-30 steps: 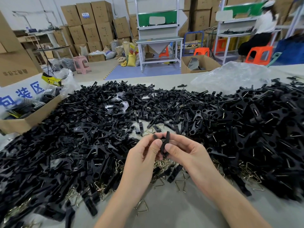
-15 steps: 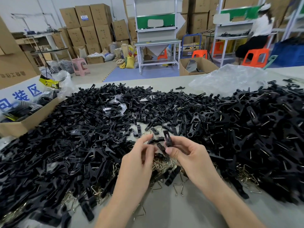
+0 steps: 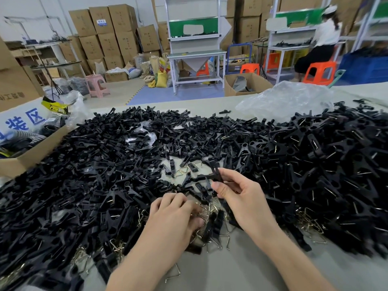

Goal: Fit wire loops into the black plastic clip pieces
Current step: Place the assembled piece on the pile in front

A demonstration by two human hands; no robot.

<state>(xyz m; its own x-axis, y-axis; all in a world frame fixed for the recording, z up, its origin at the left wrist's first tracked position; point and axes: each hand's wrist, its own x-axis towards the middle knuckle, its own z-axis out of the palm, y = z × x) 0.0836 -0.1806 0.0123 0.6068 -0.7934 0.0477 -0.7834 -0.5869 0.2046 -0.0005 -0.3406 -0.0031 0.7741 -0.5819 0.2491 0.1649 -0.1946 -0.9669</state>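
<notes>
Right hand (image 3: pixel 241 198): thumb and forefinger pinch one black clip piece (image 3: pixel 216 172), held upright above the surface (image 3: pixel 220 269). Left hand (image 3: pixel 174 219): fingers curled down onto the wire loops (image 3: pixel 212 208); can't tell if gripping. Loose clips (image 3: pixel 84 175) heaped all round, too many to count. Cardboard box (image 3: pixel 35 153) left, plastic bag (image 3: pixel 289 99) far right.
</notes>
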